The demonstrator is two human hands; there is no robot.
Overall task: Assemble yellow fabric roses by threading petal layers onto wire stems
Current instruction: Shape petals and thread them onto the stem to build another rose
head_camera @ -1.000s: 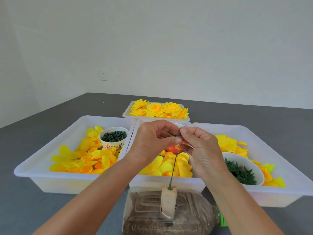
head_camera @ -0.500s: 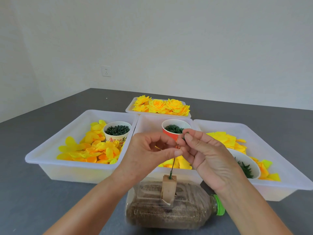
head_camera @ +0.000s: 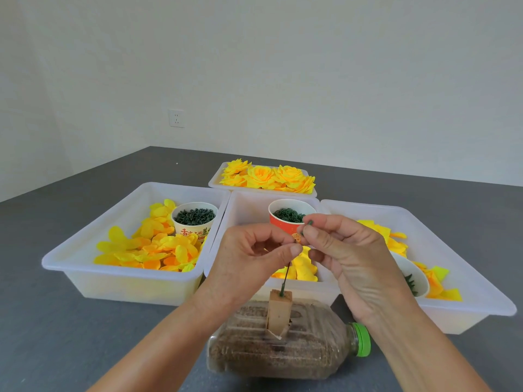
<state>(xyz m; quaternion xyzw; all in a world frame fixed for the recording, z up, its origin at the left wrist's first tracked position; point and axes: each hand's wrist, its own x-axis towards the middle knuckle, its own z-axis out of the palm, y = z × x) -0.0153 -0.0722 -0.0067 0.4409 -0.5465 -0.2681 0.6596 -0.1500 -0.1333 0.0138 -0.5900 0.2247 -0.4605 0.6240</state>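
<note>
Head view: left hand [head_camera: 249,258] pinches the top of the wire stem [head_camera: 285,275], which stands in a wooden block [head_camera: 278,312] on a bottle [head_camera: 283,346] at the bench's near edge; right hand [head_camera: 348,256] pinches a small green ring [head_camera: 310,222] just beside the stem tip. No petals threaded yet on this stem; finished roses [head_camera: 268,178] fill the far tray [head_camera: 216,182], loose petals [head_camera: 147,247] remain.

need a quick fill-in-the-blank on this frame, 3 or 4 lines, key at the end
1. The wire stem stands upright in a wooden ____ set into the bottle.
2. The bottle lies on its side and its cap is ____ in colour.
3. The finished roses sit in the ____ tray, farthest from the person.
4. The right hand pinches a small green ____ near the red cup, while the left hand pinches the stem's top.

Missing words: block; green; back; ring
</note>
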